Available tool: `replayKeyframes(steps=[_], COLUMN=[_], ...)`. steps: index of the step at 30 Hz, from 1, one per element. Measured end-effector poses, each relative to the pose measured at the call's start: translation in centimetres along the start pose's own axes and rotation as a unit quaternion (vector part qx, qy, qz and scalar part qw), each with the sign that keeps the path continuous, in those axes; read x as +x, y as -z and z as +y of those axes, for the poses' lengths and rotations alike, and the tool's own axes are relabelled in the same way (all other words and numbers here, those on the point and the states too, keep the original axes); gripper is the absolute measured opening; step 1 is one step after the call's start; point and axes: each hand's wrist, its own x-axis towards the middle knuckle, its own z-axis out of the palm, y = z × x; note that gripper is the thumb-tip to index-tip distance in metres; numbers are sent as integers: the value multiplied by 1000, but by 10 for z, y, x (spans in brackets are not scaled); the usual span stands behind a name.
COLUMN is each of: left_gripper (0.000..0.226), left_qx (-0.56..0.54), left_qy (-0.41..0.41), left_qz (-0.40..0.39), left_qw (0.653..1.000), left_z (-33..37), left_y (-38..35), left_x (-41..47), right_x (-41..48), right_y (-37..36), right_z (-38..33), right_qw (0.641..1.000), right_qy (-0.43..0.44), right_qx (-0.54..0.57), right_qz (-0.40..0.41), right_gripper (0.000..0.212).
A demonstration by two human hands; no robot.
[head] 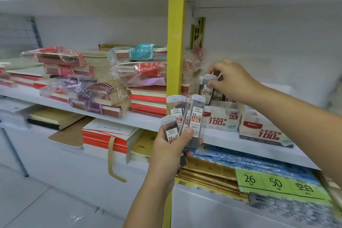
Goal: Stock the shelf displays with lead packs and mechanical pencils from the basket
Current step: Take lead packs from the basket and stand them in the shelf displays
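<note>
Left hand (166, 146) is gripping clear plastic lead packs (196, 114); right hand (231, 79) is pinching a single pack (208, 87) over white cardboard display box (220, 118), by yellow post (175, 42).

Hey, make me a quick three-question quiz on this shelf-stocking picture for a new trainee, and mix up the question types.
1. True or false: the right hand pinches one lead pack at the display box.
2. The left hand holds: A) nothing, B) a fan of lead packs, C) a single pencil.
3. What colour is the post between the notebook stacks and the display box?
Key: 1 true; 2 B; 3 yellow.
</note>
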Motion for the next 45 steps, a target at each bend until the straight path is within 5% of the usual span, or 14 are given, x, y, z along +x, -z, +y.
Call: replayKeyframes(steps=[3, 10, 13, 16, 20, 24, 27, 32, 37, 41, 43, 45], left_gripper=[28, 43, 46, 42, 36, 48, 46, 37, 50, 37, 45, 43], left_qx=[-6, -22, -32, -31, -19, -31, -26, -22, -22, -17, -21, -23], left_qy=[1, -1, -4, -5, -3, -16, -10, 8, -2, -1, -7, -10], left_qz=[-4, -9, -6, -19, -26, 8, 24, 31, 29, 26, 29, 28], left_qw=[1000, 1000, 999, 999, 999, 999, 999, 999, 999, 999, 999, 999], left_z=[-1, 0, 1, 4, 8, 8, 8, 6, 8, 9, 9, 10], left_y=[-2, -4, -6, -8, -9, -7, -1, 3, 1, 1, 0, 0], left_x=[3, 6, 5, 6, 7, 9, 11, 12, 10, 9, 8, 7], right_x=[8, 3, -20, -47, -58, -39, -23, -13, -2, -5, -11, -22], right_y=[-10, -12, -5, -1, 3, 29, 40, 12, -10, -21, -19, -15], right_z=[6, 9, -2, -21, -26, -11, -5, -3, 8, 10, 7, 0], right_qw=[999, 983, 999, 981, 959, 942, 961, 998, 998, 975, 971, 988], right_qy=[-20, 45, 25, -39, -89, -145, -79, 11, 15, 35, 37, 37], right_qx=[6, -180, -36, 186, 247, 299, 236, 42, -53, -217, -234, -139], right_qz=[-30, -7, 19, -49, -102, 45, 121, 53, 15, 24, 40, 64], right_gripper=[30, 31, 22, 14, 20, 19, 21, 20, 19, 33, 35, 30])
